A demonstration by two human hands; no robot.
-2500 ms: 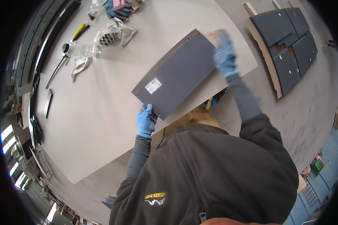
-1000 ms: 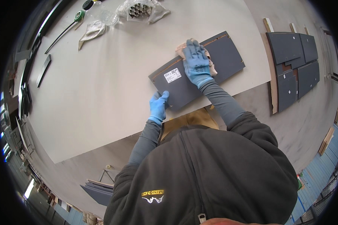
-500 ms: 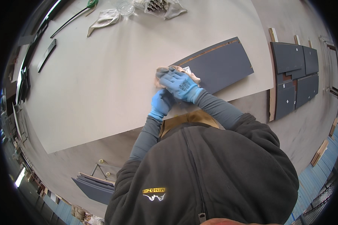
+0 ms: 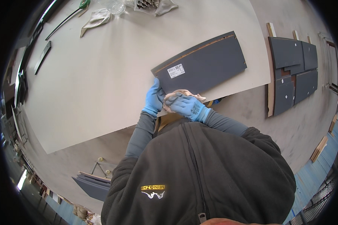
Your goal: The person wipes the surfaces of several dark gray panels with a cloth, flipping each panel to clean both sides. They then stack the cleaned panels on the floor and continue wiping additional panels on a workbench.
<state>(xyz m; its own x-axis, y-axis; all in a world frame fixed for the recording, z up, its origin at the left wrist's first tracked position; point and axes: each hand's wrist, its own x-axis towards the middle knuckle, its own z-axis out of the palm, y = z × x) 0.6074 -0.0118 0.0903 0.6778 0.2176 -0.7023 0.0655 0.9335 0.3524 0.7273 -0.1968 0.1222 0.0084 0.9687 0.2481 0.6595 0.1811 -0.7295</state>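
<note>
A dark grey panel (image 4: pixel 210 60) with a groove along its far edge lies slantwise on the pale work table (image 4: pixel 97 82). A white label (image 4: pixel 176 71) is stuck on its left part. My left hand (image 4: pixel 154 98), in a blue glove, grips the panel's left end, its thumb side against the edge. My right hand (image 4: pixel 184 105), gloved too, presses a beige cloth (image 4: pixel 183 92) on the near left corner of the panel. Part of the cloth is hidden under the right palm.
Several grey panels (image 4: pixel 289 56) are stacked beyond the table's right edge. More panels (image 4: pixel 92 185) rest on a wheeled rack at the lower left. Along the far side lie a white cloth (image 4: pixel 95 20) and a plastic bag of small parts (image 4: pixel 150 4); a dark strip (image 4: pixel 43 58) lies at left.
My right hand and the cloth have moved nearer to me, uncovering the label. My left hand has shifted left onto the panel's end. The panel sits slightly farther left and away in view.
</note>
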